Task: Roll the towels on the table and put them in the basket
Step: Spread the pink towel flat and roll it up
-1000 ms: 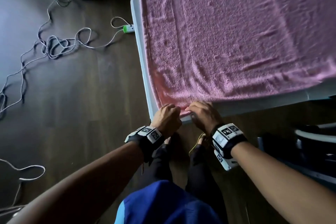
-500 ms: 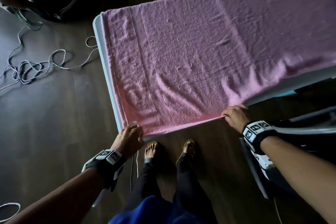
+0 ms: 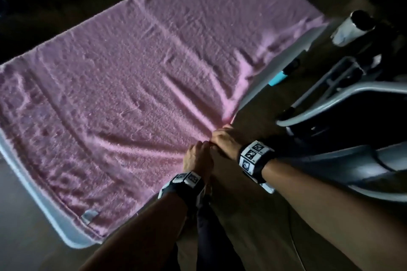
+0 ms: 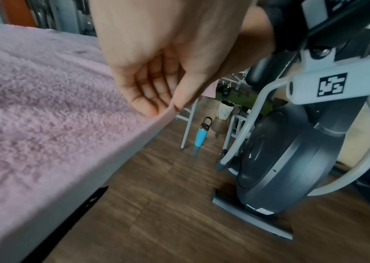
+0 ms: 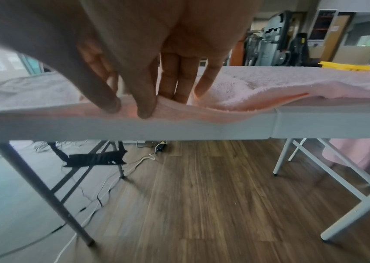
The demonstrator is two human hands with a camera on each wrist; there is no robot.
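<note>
Pink terry covers nearly the whole table [image 3: 72, 242] in the head view: one towel [image 3: 136, 86] lies spread flat, its near long hem running along the table's near edge. Both hands meet at that hem, toward the table's right end. The left hand [image 3: 198, 157] and the right hand [image 3: 224, 142] sit side by side, touching, and creases fan out across the cloth from the spot they hold. No basket shows in this view, so what it holds cannot be told.

From the left wrist, the left hand [image 4: 155, 76] has its fingers curled in, with thumb and forefinger pinching the towel [image 4: 33, 124] hem just at the table's edge. A blue bottle [image 4: 201, 136] stands on the floor beyond, beside an exercise machine [image 4: 280, 170].

From the right wrist, the right hand [image 5: 157, 71] pinches a raised fold of the towel [image 5: 258, 90] between thumb and fingers at the near edge of the table [image 5: 179, 129]. Something yellow [image 5: 346, 68] sits at the table's far right end, too small to name. More pink cloth hangs below the table on the right.

Rolling has not begun, I judge. With both grips bunched at one point, a roll started here would likely go crooked. A strong pull could also drag the towel off the near edge.
</note>
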